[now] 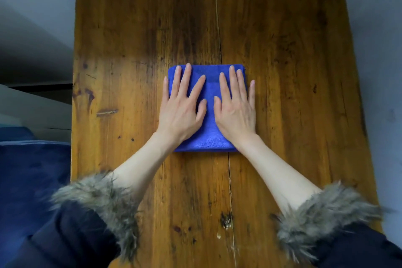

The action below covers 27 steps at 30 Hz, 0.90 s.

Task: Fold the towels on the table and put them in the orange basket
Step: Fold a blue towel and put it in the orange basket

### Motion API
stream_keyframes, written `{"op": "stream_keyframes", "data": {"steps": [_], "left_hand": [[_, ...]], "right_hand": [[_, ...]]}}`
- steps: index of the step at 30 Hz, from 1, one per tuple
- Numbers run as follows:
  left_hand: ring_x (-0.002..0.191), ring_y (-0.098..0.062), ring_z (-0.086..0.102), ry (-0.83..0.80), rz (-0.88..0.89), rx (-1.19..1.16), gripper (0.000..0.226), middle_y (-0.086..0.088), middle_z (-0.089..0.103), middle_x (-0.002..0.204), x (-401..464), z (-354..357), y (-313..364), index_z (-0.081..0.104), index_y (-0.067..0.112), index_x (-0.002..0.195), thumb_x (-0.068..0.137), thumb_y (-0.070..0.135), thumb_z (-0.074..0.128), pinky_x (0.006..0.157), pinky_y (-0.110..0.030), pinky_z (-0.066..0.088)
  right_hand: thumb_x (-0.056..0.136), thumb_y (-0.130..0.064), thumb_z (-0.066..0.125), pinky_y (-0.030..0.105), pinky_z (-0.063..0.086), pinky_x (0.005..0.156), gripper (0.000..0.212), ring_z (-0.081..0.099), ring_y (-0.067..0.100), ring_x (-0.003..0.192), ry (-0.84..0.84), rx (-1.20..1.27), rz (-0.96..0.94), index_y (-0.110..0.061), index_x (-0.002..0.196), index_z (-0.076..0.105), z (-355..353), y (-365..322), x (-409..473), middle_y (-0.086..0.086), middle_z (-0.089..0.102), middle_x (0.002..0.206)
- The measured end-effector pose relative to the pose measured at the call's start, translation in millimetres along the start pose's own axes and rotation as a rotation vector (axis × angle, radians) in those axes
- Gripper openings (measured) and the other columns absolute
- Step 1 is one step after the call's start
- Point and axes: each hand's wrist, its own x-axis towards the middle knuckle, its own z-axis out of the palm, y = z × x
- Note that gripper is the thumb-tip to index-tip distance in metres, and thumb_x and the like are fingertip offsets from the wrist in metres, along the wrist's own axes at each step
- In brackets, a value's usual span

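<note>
Closest to the person are two dark sleeves with fuzzy grey fur cuffs (pixel 104 200). Bare arms reach forward from them over the brown wooden table (pixel 293 50). Next come the hands. The left hand (pixel 181 107) and the right hand (pixel 236 107) both lie flat on a folded blue towel (pixel 210 135). All the fingers are straight and spread out, pressing down, not grabbing. The towel is right under the fingers, in the middle of the table. Its far edge sits just past the fingertips. Beyond that is bare wood.
</note>
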Motion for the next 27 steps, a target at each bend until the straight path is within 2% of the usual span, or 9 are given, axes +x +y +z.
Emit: {"op": "stream_keyframes", "data": {"steps": [3, 8, 11, 17, 22, 27], "left_hand": [[0.146, -0.028, 0.0, 0.014, 0.018, 0.013, 0.059, -0.012, 0.009, 0.158, -1, 4, -4, 0.026, 0.025, 0.147, 0.093, 0.048, 0.032, 0.117, -0.049, 0.001], [0.145, -0.029, 0.005, 0.062, 0.013, 0.051, 0.06, -0.013, 0.014, 0.157, -4, 6, -2, 0.029, 0.025, 0.147, 0.093, 0.051, 0.032, 0.116, -0.052, 0.004], [0.145, -0.03, 0.006, 0.026, 0.018, 0.05, 0.06, -0.013, 0.014, 0.157, -5, 3, 0, 0.029, 0.024, 0.147, 0.093, 0.051, 0.03, 0.116, -0.054, 0.004], [0.145, -0.031, 0.003, 0.027, -0.015, 0.009, 0.056, -0.014, 0.012, 0.157, -24, 1, 4, 0.027, 0.023, 0.147, 0.095, 0.044, 0.03, 0.114, -0.054, -0.001], [0.144, -0.032, 0.011, 0.021, -0.019, -0.014, 0.053, -0.014, 0.021, 0.155, -54, 12, 6, 0.034, 0.021, 0.144, 0.095, 0.039, 0.033, 0.114, -0.056, 0.011], [0.145, -0.029, 0.004, -0.053, -0.027, -0.06, 0.054, -0.011, 0.016, 0.156, -52, 8, 5, 0.029, 0.022, 0.146, 0.096, 0.039, 0.03, 0.115, -0.054, 0.009]], "right_hand": [[0.095, -0.038, 0.023, 0.049, 0.003, 0.116, 0.059, 0.009, 0.025, 0.145, -0.041, 0.035, 0.002, -0.014, 0.149, 0.02, 0, 7, 3, 0.012, 0.014, 0.157], [0.096, -0.039, 0.024, 0.048, 0.004, 0.117, 0.056, 0.011, 0.023, 0.145, -0.007, 0.072, 0.0, -0.017, 0.148, 0.025, 0, 10, 1, 0.009, 0.018, 0.156], [0.097, -0.038, 0.024, 0.049, 0.004, 0.117, 0.056, 0.009, 0.023, 0.145, -0.029, 0.08, 0.015, -0.017, 0.148, 0.024, -3, 9, -1, 0.009, 0.017, 0.156], [0.098, -0.034, 0.025, 0.052, 0.004, 0.115, 0.053, 0.009, 0.026, 0.145, 0.003, 0.071, 0.019, -0.016, 0.148, 0.024, -4, 7, -21, 0.013, 0.017, 0.156], [0.098, -0.035, 0.025, 0.053, 0.005, 0.116, 0.053, 0.009, 0.027, 0.145, -0.057, 0.069, 0.003, -0.016, 0.147, 0.025, 1, 9, -47, 0.011, 0.017, 0.156], [0.097, -0.037, 0.024, 0.051, 0.005, 0.116, 0.055, 0.005, 0.025, 0.145, -0.122, 0.097, 0.02, -0.018, 0.148, 0.022, -6, 8, -43, 0.009, 0.012, 0.157]]}}
